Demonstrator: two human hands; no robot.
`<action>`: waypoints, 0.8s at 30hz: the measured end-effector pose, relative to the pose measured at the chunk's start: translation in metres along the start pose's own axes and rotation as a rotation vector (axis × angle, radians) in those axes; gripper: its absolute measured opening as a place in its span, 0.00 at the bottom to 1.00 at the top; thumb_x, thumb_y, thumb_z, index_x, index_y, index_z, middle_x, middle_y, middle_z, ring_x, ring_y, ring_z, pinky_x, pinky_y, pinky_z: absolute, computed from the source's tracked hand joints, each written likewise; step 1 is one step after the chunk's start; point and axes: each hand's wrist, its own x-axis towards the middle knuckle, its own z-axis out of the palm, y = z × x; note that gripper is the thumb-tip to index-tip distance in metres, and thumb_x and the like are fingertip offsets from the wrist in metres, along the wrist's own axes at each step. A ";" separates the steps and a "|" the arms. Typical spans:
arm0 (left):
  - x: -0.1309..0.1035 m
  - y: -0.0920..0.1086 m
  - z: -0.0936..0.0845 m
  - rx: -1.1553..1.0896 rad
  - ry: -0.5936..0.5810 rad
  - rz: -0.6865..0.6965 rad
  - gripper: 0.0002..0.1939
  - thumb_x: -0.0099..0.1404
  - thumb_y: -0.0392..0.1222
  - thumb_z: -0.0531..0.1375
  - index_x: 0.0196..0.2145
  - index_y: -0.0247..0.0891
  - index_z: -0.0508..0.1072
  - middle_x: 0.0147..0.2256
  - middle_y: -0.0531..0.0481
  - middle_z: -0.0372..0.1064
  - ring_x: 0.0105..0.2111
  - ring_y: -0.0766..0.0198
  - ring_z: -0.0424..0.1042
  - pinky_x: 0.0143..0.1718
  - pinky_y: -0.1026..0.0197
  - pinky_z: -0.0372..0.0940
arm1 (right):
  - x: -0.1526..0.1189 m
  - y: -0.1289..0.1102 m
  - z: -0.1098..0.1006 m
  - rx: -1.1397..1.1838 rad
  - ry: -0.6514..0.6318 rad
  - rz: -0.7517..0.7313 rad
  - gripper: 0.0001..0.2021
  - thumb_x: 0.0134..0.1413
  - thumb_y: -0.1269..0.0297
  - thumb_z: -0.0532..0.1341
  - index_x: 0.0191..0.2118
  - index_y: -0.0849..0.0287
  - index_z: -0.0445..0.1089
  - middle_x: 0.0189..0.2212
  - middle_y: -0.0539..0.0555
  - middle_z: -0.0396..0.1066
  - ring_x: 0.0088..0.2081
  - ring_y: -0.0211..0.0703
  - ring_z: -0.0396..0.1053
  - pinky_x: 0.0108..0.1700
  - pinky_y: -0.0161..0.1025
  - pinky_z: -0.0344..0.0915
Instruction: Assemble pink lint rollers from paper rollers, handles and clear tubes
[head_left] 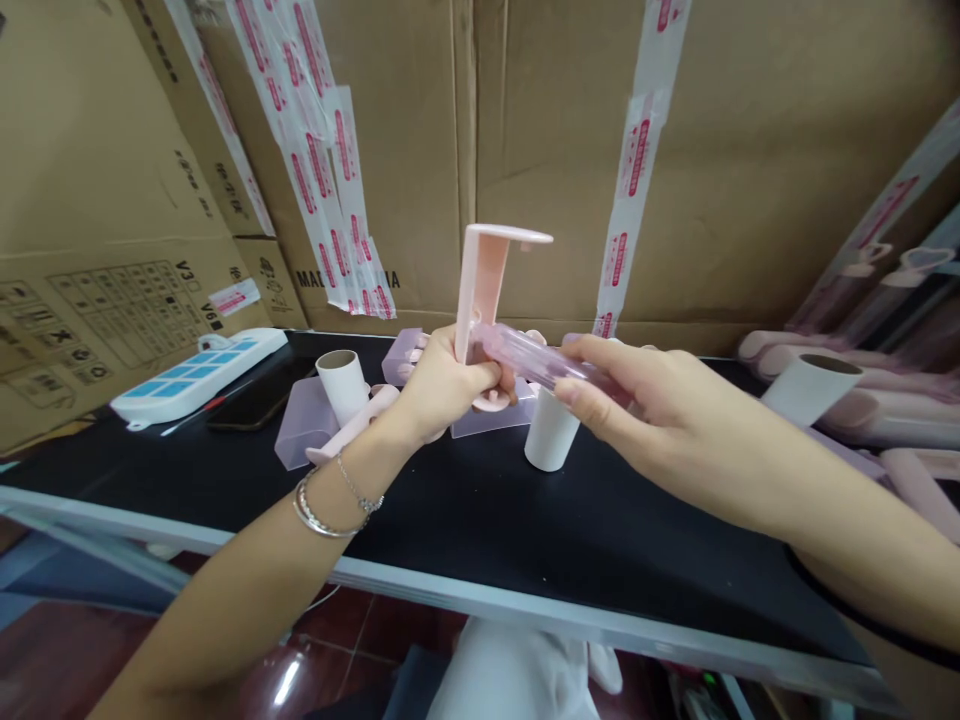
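Observation:
My left hand [442, 380] is closed around the lower part of a pale pink C-shaped plastic bracket [480, 285], held upright over the table. Between the thumb and fingers of my right hand [645, 400] is a translucent pink ribbed handle [529, 355]. Its far end meets the bracket beside my left fingers; whether the two are joined I cannot tell. Just below the handle stands a white paper roll [550, 440]. Behind my left wrist lie a second pink bracket [360, 425], another white roll [341, 385] and a translucent lilac cover [304, 425].
Cardboard walls [547, 130] with printed tape enclose the back and left. At the left lie a white power strip [202, 380] and a dark phone [259, 400]. Pink parts with heart-shaped loops [926, 260] and a white roll [814, 385] crowd the right. The black tabletop [480, 510] has a metal front edge.

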 end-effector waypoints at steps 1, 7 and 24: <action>0.000 0.000 0.000 -0.028 0.014 -0.009 0.03 0.43 0.29 0.56 0.18 0.34 0.66 0.15 0.53 0.66 0.14 0.73 0.61 0.15 0.70 0.51 | -0.002 0.001 0.002 -0.004 0.038 -0.008 0.11 0.64 0.58 0.50 0.39 0.56 0.66 0.18 0.43 0.62 0.19 0.33 0.57 0.23 0.31 0.50; 0.001 -0.002 0.000 -0.079 0.048 -0.012 0.04 0.43 0.28 0.56 0.19 0.34 0.65 0.16 0.54 0.66 0.16 0.70 0.66 0.16 0.69 0.55 | -0.008 0.002 0.012 -0.085 0.239 -0.127 0.09 0.61 0.62 0.54 0.43 0.59 0.65 0.15 0.41 0.58 0.17 0.33 0.57 0.23 0.30 0.51; -0.002 -0.007 0.004 -0.081 0.025 -0.008 0.03 0.43 0.28 0.56 0.17 0.32 0.67 0.15 0.55 0.64 0.16 0.72 0.64 0.16 0.70 0.57 | -0.003 -0.014 0.022 -0.352 0.195 0.035 0.19 0.58 0.61 0.50 0.50 0.62 0.69 0.20 0.52 0.69 0.18 0.44 0.65 0.23 0.36 0.53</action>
